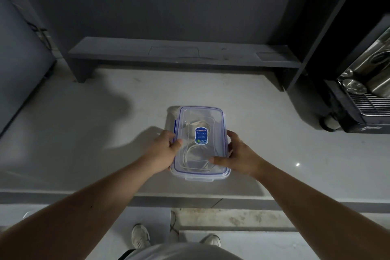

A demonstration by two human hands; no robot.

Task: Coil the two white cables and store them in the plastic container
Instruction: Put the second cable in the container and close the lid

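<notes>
A clear plastic container (219,173) with a blue-trimmed lid (202,112) and a blue sticker sits on the pale counter (84,133). Through the lid I see coiled white cables (195,157) lying inside. My left hand (163,151) grips the container's left side, thumb on the lid. My right hand (238,156) holds the right side, its thumb pressed flat on the lid near the front. The fingers of both hands wrap partly down the walls and are hidden there.
A low grey shelf (179,53) runs along the back wall. A dark appliance with a metal grille and steel cups (363,99) stands at the right. The counter's front edge (190,195) lies just below the container; my shoes show on the floor.
</notes>
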